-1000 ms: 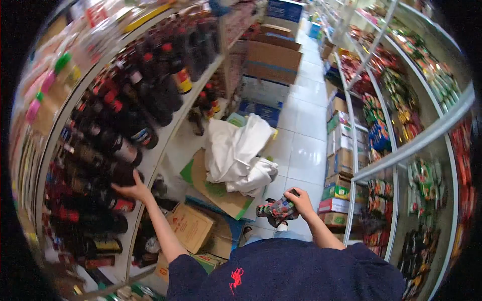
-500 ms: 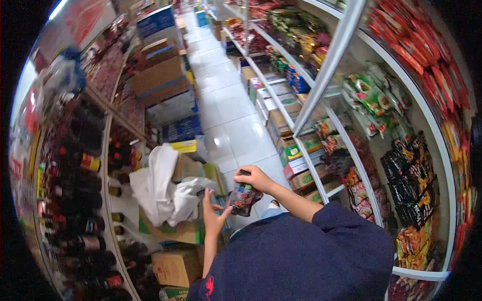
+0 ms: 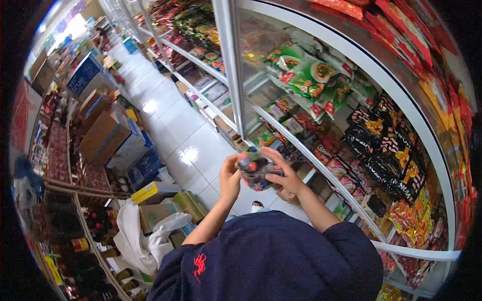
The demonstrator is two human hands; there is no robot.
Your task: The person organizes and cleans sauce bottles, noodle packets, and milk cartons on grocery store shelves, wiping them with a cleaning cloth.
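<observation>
A dark packet with red and green patches [image 3: 255,169] is held in front of my chest, blurred by motion. My left hand [image 3: 231,173] grips its left side, and my right hand [image 3: 282,170] wraps over its right side with the thumb across the front. Just beyond the hands runs the metal frame [image 3: 301,145] of the right-hand shelves. Behind it lie green and white packets [image 3: 312,78] and black noodle packets [image 3: 389,150].
Red packets [image 3: 401,37] line the upper right shelf. Cardboard boxes [image 3: 103,138] stand along the left of the tiled aisle [image 3: 175,120]. White cloth or plastic bags [image 3: 133,233] lie at the lower left near bottles. Farther back, a person [image 3: 102,40] is partly visible.
The view has turned right towards the shelves. My left hand, apart from most of the packet before, now grips it together with my right hand, and the packet is raised nearer the shelf frame.
</observation>
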